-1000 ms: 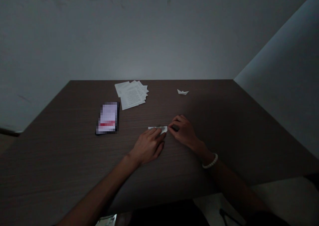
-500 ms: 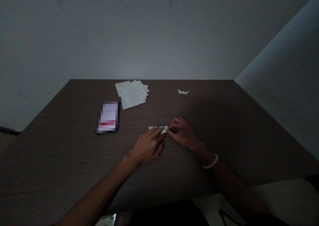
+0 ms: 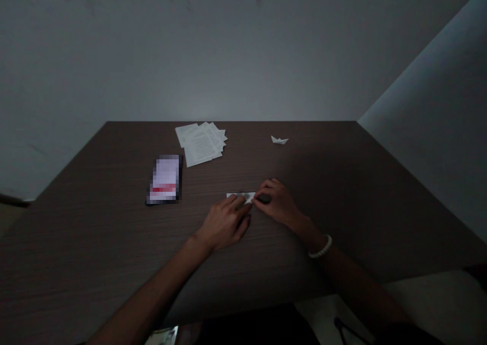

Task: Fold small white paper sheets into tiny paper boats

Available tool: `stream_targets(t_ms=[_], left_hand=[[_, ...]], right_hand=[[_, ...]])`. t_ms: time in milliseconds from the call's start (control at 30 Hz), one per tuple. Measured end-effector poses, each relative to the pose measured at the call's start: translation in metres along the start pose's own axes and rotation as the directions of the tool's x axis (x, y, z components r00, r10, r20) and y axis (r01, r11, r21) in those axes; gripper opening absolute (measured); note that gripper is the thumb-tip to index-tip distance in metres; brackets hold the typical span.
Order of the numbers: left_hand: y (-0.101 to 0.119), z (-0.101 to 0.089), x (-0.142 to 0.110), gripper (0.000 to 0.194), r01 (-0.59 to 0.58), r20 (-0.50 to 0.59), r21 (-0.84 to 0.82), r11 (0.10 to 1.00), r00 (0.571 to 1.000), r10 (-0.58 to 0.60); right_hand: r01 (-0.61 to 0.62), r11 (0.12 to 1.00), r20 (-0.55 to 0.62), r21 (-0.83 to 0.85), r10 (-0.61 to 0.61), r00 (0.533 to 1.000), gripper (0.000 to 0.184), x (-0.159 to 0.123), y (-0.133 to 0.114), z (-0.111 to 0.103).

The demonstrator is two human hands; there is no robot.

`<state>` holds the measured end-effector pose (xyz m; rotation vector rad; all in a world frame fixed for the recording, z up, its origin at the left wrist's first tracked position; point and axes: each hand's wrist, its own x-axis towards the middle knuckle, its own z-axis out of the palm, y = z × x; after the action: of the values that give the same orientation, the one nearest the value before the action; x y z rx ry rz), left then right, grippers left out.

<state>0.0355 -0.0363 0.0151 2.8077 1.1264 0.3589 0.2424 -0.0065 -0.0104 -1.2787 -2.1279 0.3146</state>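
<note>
Both hands work at the front half of the table, on one folded paper strip [image 3: 248,196] that lies flat between them. Left hand [image 3: 222,223]: palm down, fingers extended across the strip and pressing it to the surface, thumb set apart, no grip formed. Right hand [image 3: 279,200]: thumb and index finger closed together in a pinch on the strip's right end, remaining fingers curled. Compared with the picture from one second ago, the right fingertips sit slightly farther left and nearer the person, over the strip's right corner; the left hand and the strip hold essentially the same position. Item count, largest to smallest: one back wall [image 3: 228,56], pale grey; one dark wood-grain table [image 3: 114,243], its far edge along that wall; one fanned stack of printed sheets [image 3: 201,147] at the far left, several in number, overlaps preventing an exact count; one dark-edged device [image 3: 166,175] with a pixelated screen, lying just nearer than the stack and left of the strip; one strip, as above; one pale beaded bracelet [image 3: 321,248], on the right wrist; one small folded paper boat [image 3: 280,141], standing apart, beyond the right hand.
</note>
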Motion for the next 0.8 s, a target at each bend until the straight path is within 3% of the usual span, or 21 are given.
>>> stream_targets(t_ms=[800], left_hand=[[-0.0011, -0.0008, -0.0015, 0.031, 0.010, -0.005, -0.031, 0.999, 1.000, -0.010]], right_hand=[[-0.025, 0.998, -0.055, 0.057, 0.028, 0.998, 0.007, 0.0005, 0.0057, 0.0017]])
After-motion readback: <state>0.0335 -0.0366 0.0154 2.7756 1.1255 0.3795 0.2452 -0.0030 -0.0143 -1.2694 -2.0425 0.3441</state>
